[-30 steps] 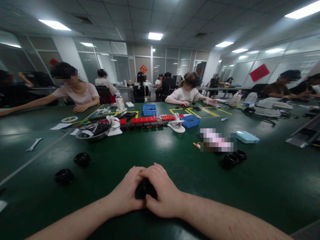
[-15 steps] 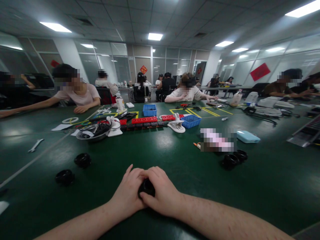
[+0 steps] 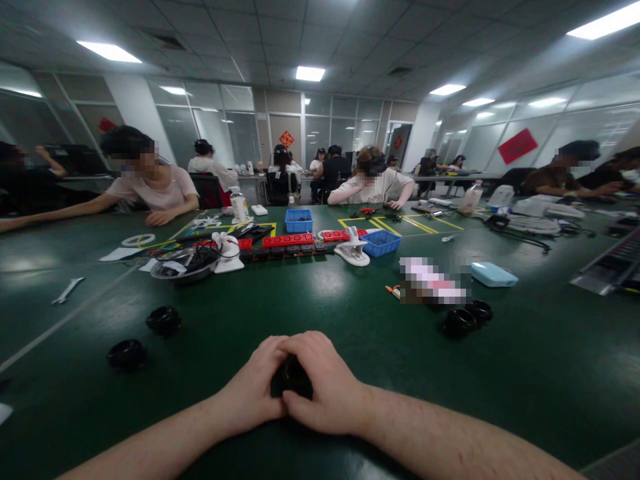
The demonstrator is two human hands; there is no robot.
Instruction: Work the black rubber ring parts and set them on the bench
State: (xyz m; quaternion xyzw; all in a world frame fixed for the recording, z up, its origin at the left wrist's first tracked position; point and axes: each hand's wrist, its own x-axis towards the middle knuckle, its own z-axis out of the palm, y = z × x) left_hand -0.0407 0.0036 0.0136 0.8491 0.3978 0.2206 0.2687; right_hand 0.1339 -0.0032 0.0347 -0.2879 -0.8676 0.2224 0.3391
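Close in front of me, a black, round, glossy part (image 3: 293,377) with a hollow top is held between both hands. My left hand (image 3: 254,381) curls around its left side, and my right hand (image 3: 331,381) wraps over its far and right side, thumb at the near edge. The fingers of both hands meet at the back of the part, hiding much of it. Similar black ring-shaped parts stand on the green table: one (image 3: 163,321) and another (image 3: 127,355) to the left, and a pair (image 3: 459,323) to the right.
Ahead lie red power strips (image 3: 287,241), a white clip stand (image 3: 353,250), a blue bin (image 3: 381,243) and a bowl of black cables (image 3: 185,270). A wrench (image 3: 69,291) is at left, a light-blue case (image 3: 494,274) at right. Co-workers sit around the table.
My left fingers, one raised earlier, now fold in against the part. My right hand has shifted slightly on it, and the part's opening shows less clearly.
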